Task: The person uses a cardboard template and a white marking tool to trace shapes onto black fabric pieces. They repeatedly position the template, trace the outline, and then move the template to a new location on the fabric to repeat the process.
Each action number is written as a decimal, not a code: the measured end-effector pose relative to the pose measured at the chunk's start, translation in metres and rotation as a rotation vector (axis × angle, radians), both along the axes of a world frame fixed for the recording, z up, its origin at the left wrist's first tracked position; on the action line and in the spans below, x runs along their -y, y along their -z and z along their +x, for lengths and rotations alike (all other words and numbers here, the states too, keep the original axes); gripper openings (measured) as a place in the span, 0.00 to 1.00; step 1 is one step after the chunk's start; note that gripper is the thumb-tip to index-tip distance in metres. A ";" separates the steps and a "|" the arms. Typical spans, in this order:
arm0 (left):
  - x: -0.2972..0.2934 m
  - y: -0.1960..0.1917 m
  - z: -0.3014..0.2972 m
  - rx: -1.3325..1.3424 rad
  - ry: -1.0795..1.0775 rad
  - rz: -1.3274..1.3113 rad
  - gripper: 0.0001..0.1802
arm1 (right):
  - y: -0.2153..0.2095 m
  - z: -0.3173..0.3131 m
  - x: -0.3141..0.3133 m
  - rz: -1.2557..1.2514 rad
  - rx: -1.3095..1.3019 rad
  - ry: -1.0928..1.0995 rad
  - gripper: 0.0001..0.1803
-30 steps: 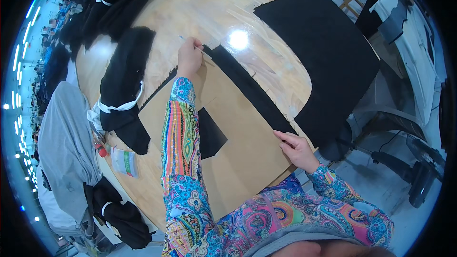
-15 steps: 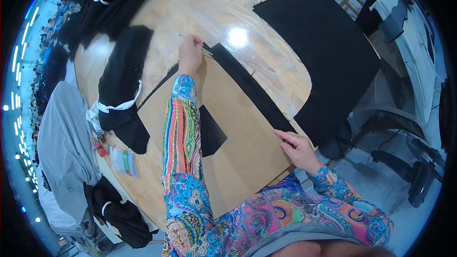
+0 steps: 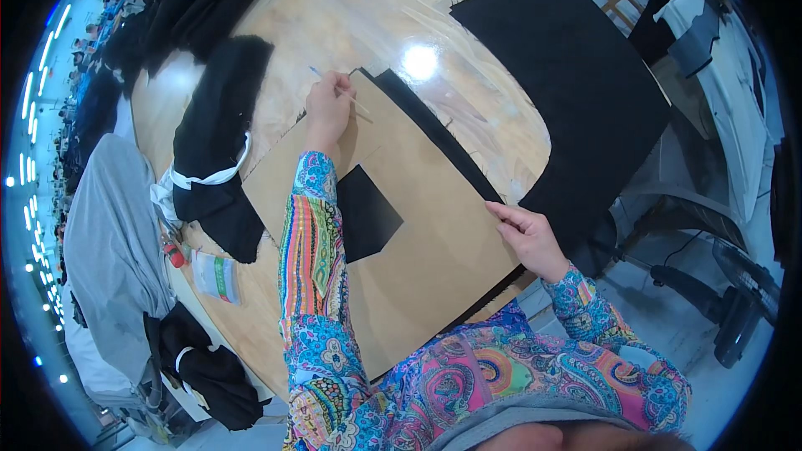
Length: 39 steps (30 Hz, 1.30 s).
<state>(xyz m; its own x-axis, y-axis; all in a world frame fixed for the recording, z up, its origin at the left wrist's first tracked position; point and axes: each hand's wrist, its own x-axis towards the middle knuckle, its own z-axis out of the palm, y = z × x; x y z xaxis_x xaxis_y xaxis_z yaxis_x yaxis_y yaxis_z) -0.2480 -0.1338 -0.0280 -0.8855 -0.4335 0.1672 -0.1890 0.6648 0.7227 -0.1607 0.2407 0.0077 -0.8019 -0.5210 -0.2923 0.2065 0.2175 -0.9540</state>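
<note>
Left hand (image 3: 328,108) pinches a pen (image 3: 357,103); right hand (image 3: 535,242) touches the brown card (image 3: 443,225) at its edge, grip unclear. Bare table (image 3: 351,21) opens beyond.

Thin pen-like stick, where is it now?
In the head view, left of centre, the stick is in the left hand, by the brown sheet's far corner.

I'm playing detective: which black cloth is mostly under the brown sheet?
The middle black cloth, peeking past the brown sheet; the wide right cloth and tied bundles show far more.

Wooden table (image 3: 351,0); right: large black panel (image 3: 576,75); middle: black cloth (image 3: 436,132); left: tied black bundle (image 3: 215,113)
</note>
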 end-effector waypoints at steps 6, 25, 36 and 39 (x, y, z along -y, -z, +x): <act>-0.005 0.005 -0.005 -0.003 -0.024 -0.061 0.08 | -0.003 -0.003 -0.006 0.090 0.087 -0.056 0.20; -0.012 0.009 -0.006 -0.019 -0.004 -0.081 0.08 | -0.009 0.010 -0.011 0.068 -0.036 0.054 0.19; 0.007 0.028 -0.009 -0.077 0.099 -0.004 0.05 | 0.000 0.062 -0.021 -0.195 0.387 0.491 0.18; 0.003 0.024 -0.008 -0.060 0.078 0.008 0.05 | 0.000 0.064 -0.023 -0.092 0.351 0.477 0.19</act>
